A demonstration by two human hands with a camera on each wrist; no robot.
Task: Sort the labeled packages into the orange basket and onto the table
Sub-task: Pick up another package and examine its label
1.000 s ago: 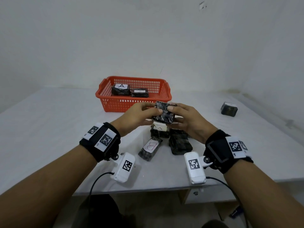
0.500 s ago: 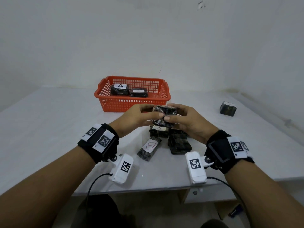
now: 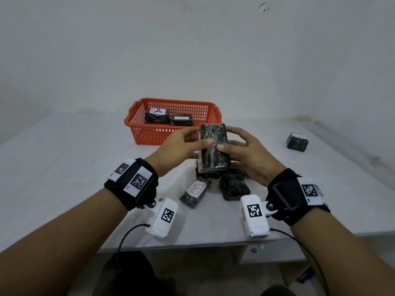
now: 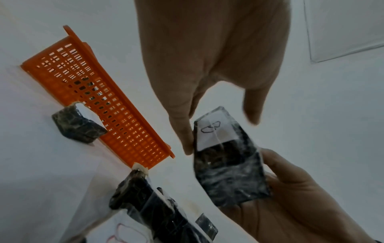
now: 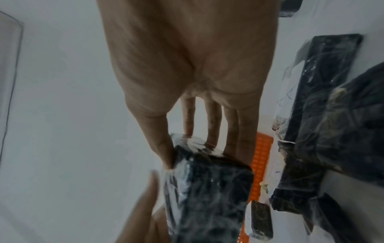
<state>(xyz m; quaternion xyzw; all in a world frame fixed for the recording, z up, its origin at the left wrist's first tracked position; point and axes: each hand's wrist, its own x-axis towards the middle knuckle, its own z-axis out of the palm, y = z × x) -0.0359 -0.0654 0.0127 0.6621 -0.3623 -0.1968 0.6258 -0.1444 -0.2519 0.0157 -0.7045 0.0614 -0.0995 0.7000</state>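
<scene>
Left hand: my left hand point(image 3: 178, 147) grips the held package point(image 3: 213, 149) from its left side, thumb across the front, fingers curled behind.
Right hand: my right hand point(image 3: 245, 154) pinches the same package from the right, thumb on the dark front, fingers spread behind it.
Held package: a dark, plastic-wrapped block, lifted above the pile and stood nearly upright; in the left wrist view its white label point(image 4: 215, 131) carries a marking I cannot read for certain.
Pile: beneath my hands several wrapped packages lie together on the table point(image 3: 64, 163); nearest me is the package labelled B point(image 3: 195, 192), tilted, with a dark package point(image 3: 234, 185) just beside it on the right.
Orange basket: the orange basket point(image 3: 149, 133) stands beyond the pile, apart from it; inside lie the package labelled A point(image 3: 157, 116) and a second package point(image 3: 181, 120) touching it, its label too small to read.
Far right: a lone package point(image 3: 297, 142) sits on the table, well apart from everything else.
</scene>
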